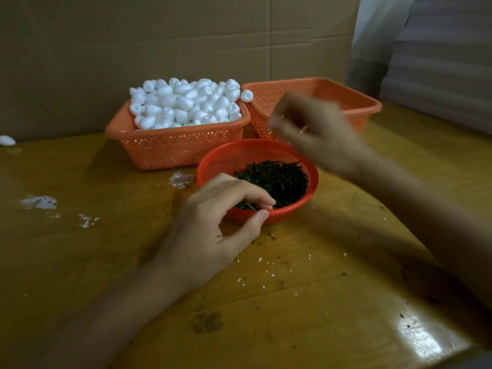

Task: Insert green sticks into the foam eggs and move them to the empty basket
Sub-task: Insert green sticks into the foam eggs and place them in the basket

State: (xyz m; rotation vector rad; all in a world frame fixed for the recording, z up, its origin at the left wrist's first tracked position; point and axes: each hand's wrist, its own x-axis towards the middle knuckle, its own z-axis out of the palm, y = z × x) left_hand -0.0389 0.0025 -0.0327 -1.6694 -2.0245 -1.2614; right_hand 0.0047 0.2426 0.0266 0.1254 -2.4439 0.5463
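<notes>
Reaching into the round red basket (226, 159), left hand (213, 225) curls fingers round a few green sticks (279, 179) at near rim, thumb outside rim. Right hand (319, 131) is raised just behind the round basket, motion-blurred; grip or contents can't be told. Foam eggs (183, 102) are heaped in the orange basket (181, 150) behind-left of the round basket; the empty orange basket (368, 109) is behind-right. Stray egg (6, 141) far left on the bench (106, 262); foam crumbs (40, 202) left of the round basket.
</notes>
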